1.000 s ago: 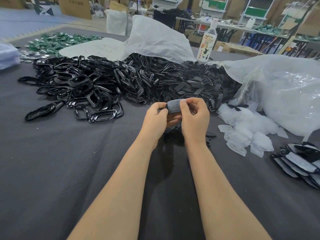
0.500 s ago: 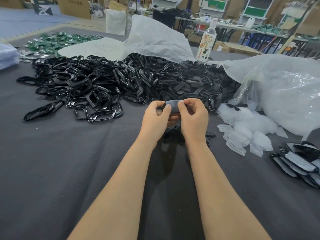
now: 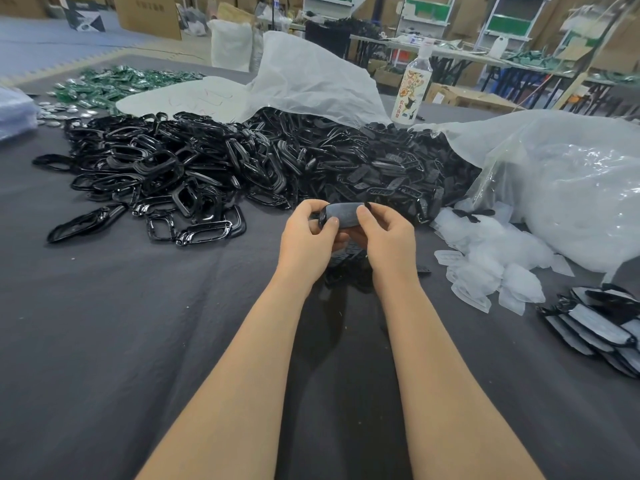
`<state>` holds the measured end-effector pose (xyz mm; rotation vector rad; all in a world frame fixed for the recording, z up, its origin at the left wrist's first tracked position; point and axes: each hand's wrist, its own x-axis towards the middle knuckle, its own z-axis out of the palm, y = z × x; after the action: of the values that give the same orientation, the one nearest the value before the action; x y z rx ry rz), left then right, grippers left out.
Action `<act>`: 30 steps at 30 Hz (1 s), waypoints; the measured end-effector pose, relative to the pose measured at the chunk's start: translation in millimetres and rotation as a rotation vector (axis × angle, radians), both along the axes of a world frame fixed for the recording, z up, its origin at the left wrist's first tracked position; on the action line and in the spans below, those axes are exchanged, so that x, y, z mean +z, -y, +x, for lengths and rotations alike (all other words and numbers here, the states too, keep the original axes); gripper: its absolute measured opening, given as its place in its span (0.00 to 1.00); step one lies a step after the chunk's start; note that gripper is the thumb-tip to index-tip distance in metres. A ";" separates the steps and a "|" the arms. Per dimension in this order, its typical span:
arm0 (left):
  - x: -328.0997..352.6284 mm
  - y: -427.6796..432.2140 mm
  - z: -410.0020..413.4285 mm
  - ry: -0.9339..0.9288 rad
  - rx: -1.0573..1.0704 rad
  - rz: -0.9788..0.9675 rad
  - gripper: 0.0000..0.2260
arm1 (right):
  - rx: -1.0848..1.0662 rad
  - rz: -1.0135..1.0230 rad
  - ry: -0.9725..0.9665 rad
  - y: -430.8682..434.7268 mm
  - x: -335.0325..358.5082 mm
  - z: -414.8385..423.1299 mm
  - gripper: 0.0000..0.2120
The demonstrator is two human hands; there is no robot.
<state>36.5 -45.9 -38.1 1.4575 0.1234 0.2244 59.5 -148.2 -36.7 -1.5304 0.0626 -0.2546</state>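
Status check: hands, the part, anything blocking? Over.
Left hand and right hand both pinch the black shell piece, held above the cloth. Beyond it, pile of black frames, not touching. Nothing blocking.

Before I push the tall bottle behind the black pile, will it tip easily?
Probably: the bottle stands upright, tall and narrow, so a push near its top could topple it. Its round body might then roll.

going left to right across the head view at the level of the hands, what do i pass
heap of glossy black plastic frames → left hand → dark oval plastic piece → right hand → pile of small clear plastic bags → stack of flat black-and-grey parts
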 end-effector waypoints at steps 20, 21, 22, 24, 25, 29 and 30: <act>-3.8 -0.7 1.8 -0.009 0.056 0.129 0.05 | 0.028 -0.218 -0.021 -1.0 -1.4 0.8 0.12; -3.7 -0.5 1.6 -0.009 0.054 0.129 0.05 | 0.027 -0.224 -0.018 -1.1 -1.5 0.6 0.12; -3.6 -0.4 1.2 -0.006 0.054 0.127 0.05 | 0.025 -0.228 -0.015 -1.3 -1.4 0.3 0.12; -3.7 0.1 0.9 0.006 0.065 0.149 0.07 | 0.017 -0.245 -0.015 -2.0 -0.9 0.0 0.12; -3.7 0.4 0.6 0.011 0.072 0.170 0.08 | 0.011 -0.253 -0.018 -2.2 -1.0 0.0 0.12; -3.6 1.0 0.2 0.011 0.070 0.211 0.04 | 0.003 -0.249 -0.033 -2.4 -1.4 -0.2 0.13; -3.4 0.9 0.2 0.009 0.063 0.214 0.02 | -0.003 -0.245 -0.033 -2.2 -1.3 -0.3 0.13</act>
<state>36.7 -46.8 -41.5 1.6662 0.1411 0.3030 59.2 -146.1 -38.0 -1.7781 0.0613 -0.2463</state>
